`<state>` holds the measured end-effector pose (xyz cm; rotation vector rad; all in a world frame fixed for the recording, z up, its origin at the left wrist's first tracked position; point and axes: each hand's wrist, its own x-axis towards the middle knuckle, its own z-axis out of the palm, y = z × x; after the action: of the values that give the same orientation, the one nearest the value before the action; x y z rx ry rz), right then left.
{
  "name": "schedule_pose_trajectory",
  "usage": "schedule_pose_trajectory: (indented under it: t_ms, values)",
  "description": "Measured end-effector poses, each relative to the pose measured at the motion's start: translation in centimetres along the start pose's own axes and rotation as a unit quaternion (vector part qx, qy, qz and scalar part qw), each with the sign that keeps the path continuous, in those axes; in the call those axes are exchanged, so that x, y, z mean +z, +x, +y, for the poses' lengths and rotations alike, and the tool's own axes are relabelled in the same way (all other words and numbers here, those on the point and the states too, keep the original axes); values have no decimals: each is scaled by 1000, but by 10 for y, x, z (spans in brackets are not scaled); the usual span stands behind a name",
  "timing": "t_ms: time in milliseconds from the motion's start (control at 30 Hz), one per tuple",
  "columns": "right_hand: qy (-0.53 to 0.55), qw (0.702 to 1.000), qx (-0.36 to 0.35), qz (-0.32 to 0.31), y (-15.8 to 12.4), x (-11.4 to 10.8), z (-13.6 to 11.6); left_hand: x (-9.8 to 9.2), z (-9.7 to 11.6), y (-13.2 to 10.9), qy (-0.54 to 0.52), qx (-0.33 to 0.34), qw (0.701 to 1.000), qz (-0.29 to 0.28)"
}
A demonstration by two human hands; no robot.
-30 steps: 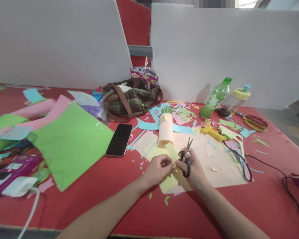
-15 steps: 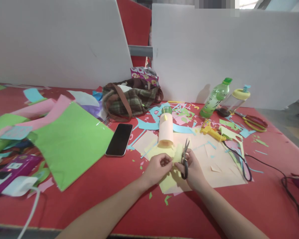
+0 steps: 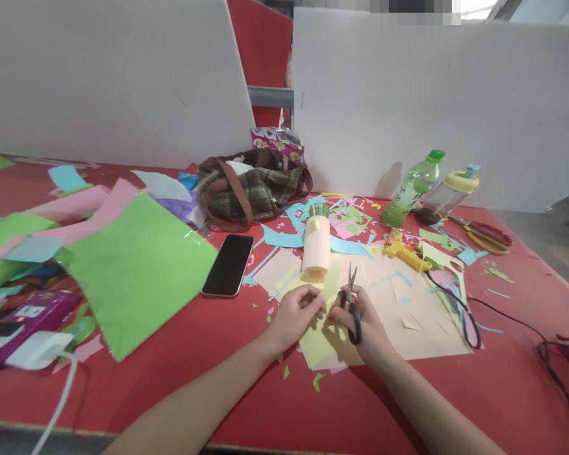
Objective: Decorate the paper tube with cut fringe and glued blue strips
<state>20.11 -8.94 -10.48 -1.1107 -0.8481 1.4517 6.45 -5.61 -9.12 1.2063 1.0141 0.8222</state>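
Black-handled scissors [image 3: 350, 296] gripped in our right hand [image 3: 367, 322], blades pointing away from us, our left hand [image 3: 294, 314] curled near it, whether pinching anything we cannot tell, yellow paper [image 3: 329, 347] beneath on the red tabletop [image 3: 275, 407].

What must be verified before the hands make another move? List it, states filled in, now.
1. Black-handled metal scissors held in the right hand: ok.
2. Scissor blades clear of the left hand: ok, they point forward, apart from it.
3. Something pinched in the left fingertips: cannot tell, too small.
4. Pale pink paper cylinder clear of both hands: ok.
5. Red tabletop free of small green paper scraps: not ok.
6. Yellow plastic glue gun switched off: cannot tell.
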Motion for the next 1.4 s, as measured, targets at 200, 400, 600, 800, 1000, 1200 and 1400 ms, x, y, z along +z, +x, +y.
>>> schedule_pose_trajectory:
  t_ms: [200,400,600,800,1000,1200,1400]
  values:
    - [-15,994,51,-95,-5,0,-8,-10,4,7,-65,16,992,103]
    - [-131,978,104,-128,-8,2,-17,-9,7,5,-64,25,994,84]
    - [-153,970,110,-156,-7,-2,-11,-6,8,1,-26,22,998,49]
    - [-151,971,103,-156,-9,-1,-13,-6,6,1,-5,20,999,24]
    - [-146,975,93,-142,-11,3,-16,-7,7,2,10,22,999,24]
    - [-153,975,77,-140,-10,3,-14,-15,13,3,20,27,999,-17]
    - [-175,968,106,-143,-9,1,-12,-30,14,11,52,13,995,-88]
